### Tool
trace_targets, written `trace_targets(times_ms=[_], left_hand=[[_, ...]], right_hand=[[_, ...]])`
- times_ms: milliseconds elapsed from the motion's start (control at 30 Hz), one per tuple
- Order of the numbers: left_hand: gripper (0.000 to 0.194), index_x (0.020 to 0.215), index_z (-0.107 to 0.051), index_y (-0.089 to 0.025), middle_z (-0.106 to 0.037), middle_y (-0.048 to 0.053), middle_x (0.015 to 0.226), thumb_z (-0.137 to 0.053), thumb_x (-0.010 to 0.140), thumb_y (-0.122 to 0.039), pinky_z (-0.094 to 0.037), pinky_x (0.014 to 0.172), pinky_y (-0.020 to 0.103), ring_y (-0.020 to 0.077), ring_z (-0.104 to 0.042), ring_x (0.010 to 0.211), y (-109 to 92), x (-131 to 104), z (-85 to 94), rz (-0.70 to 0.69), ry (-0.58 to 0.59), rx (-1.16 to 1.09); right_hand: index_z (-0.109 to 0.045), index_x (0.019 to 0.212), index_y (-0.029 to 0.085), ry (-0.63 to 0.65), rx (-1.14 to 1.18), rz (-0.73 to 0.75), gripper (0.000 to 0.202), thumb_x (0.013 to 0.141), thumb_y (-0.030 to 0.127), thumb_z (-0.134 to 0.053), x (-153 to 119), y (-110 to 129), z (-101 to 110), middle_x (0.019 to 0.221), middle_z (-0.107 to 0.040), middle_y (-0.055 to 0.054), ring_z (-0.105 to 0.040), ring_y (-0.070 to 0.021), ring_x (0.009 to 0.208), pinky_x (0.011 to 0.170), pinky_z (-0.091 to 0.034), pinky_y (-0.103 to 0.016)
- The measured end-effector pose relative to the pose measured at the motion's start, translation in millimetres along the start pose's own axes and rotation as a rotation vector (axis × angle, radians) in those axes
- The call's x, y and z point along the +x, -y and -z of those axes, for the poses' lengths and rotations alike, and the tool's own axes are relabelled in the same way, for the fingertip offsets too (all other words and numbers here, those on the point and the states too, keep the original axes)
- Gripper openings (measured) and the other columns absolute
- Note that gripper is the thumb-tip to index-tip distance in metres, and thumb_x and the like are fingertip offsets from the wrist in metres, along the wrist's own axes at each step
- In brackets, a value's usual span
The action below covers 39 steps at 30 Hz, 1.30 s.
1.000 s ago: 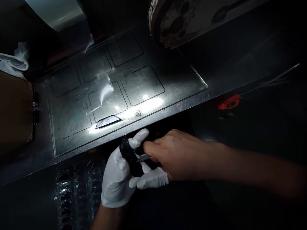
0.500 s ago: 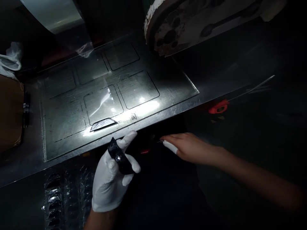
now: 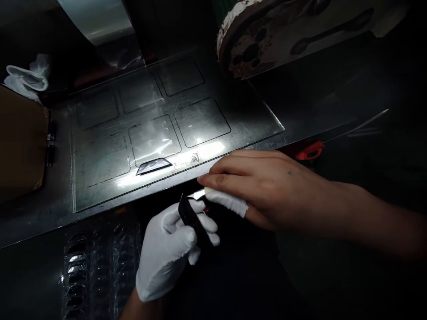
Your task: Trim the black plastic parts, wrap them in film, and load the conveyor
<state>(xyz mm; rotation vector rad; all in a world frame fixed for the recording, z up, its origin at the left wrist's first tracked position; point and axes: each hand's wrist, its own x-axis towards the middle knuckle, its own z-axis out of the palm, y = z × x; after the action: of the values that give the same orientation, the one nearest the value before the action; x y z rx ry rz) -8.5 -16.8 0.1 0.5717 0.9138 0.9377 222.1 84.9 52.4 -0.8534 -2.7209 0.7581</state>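
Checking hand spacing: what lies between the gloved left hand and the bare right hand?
In the head view, a small black part in the left hand and a thin blade from the right hand.

A dim workshop or factory station: a scratched metal surface (image 3: pixel 300 129) carries a plate (image 3: pixel 160 129) scored with rectangular outlines, a worn, rusty machine wheel (image 3: pixel 247 49) looms far right, a film roll (image 3: pixel 96 18) far left.

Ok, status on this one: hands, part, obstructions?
Left hand gripping small black part. Right hand holding thin metal tool at it. Nothing between them.
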Motion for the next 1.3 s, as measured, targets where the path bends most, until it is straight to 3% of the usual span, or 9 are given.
trace_targets(times_ms=[167, 367, 600, 800, 933, 1133, 1300], left_hand=[[0.041, 0.120, -0.072, -0.021, -0.074, 0.009, 0.094, -0.077, 0.089, -0.047, -0.042, 0.043, 0.013, 0.0181, -0.072, 0.074, -1.5, -2.9, 3.9, -0.001, 0.017, 0.003], [0.032, 0.119, -0.074, -0.022, -0.075, 0.008, 0.093, -0.076, 0.092, -0.039, -0.044, 0.047, 0.015, 0.0192, -0.072, 0.076, -8.2, -4.1, 3.5, 0.048, -0.072, 0.095], [0.033, 0.117, -0.075, -0.021, -0.073, 0.007, 0.087, -0.076, 0.091, -0.041, -0.042, 0.047, 0.015, 0.0186, -0.071, 0.074, -11.8, -4.3, 8.0, 0.130, -0.108, 0.175], [0.037, 0.117, -0.075, -0.021, -0.075, 0.010, 0.091, -0.079, 0.087, -0.043, -0.040, 0.044, 0.015, 0.0200, -0.072, 0.074, -11.0, -4.2, 11.9, 0.112, -0.043, 0.076], [0.043, 0.120, -0.075, -0.025, -0.074, 0.013, 0.113, -0.081, 0.085, -0.049, -0.037, 0.043, 0.016, 0.0177, -0.070, 0.071, -9.7, -5.0, 12.9, 0.065, -0.070, 0.053], [0.051, 0.130, -0.069, -0.021, -0.075, 0.010, 0.085, -0.073, 0.091, -0.052, -0.034, 0.048, 0.020, 0.0070, -0.046, 0.051, -9.1, -7.1, 13.6, 0.038, -0.111, 0.154], [0.050, 0.132, -0.067, -0.019, -0.075, 0.011, 0.092, -0.070, 0.093, -0.050, -0.036, 0.049, 0.021, 0.0094, -0.049, 0.055, -11.0, -8.7, 10.5, 0.012, -0.126, 0.222]], right_hand=[[-0.068, 0.132, 0.015, 0.082, -0.059, 0.020, 0.037, 0.097, 0.021, -0.055, 12.2, 9.2, 5.0, 0.117, -0.070, -0.014, -0.063, -0.0308, 0.107, 0.090, -0.052, -0.046], [-0.072, 0.124, 0.018, 0.062, -0.208, 0.006, 0.030, 0.100, 0.018, -0.053, 17.7, 14.8, 3.5, 0.107, -0.072, -0.011, -0.063, -0.0271, 0.100, 0.081, -0.051, -0.039], [-0.071, 0.124, 0.016, 0.089, -0.282, 0.010, 0.031, 0.100, 0.013, -0.051, 23.4, 16.6, 0.5, 0.106, -0.072, -0.012, -0.063, -0.0257, 0.099, 0.077, -0.048, -0.036], [-0.069, 0.121, 0.016, 0.051, -0.199, 0.025, 0.031, 0.097, 0.011, -0.050, 19.2, 13.7, -1.0, 0.106, -0.073, -0.010, -0.064, -0.0247, 0.097, 0.078, -0.049, -0.036], [-0.067, 0.118, 0.018, -0.031, -0.051, 0.002, 0.035, 0.090, 0.007, -0.049, 13.8, 14.0, -1.3, 0.104, -0.074, -0.006, -0.067, -0.0203, 0.087, 0.074, -0.048, -0.032], [-0.072, 0.107, 0.017, 0.114, -0.095, -0.099, 0.023, 0.090, 0.012, -0.058, 20.6, 25.3, 0.2, 0.093, -0.075, -0.006, -0.067, -0.0198, 0.076, 0.066, -0.045, -0.030], [-0.073, 0.105, 0.017, 0.150, -0.111, -0.077, 0.021, 0.092, 0.012, -0.058, 24.7, 28.8, -1.4, 0.089, -0.075, -0.006, -0.066, -0.0189, 0.072, 0.065, -0.044, -0.030]])
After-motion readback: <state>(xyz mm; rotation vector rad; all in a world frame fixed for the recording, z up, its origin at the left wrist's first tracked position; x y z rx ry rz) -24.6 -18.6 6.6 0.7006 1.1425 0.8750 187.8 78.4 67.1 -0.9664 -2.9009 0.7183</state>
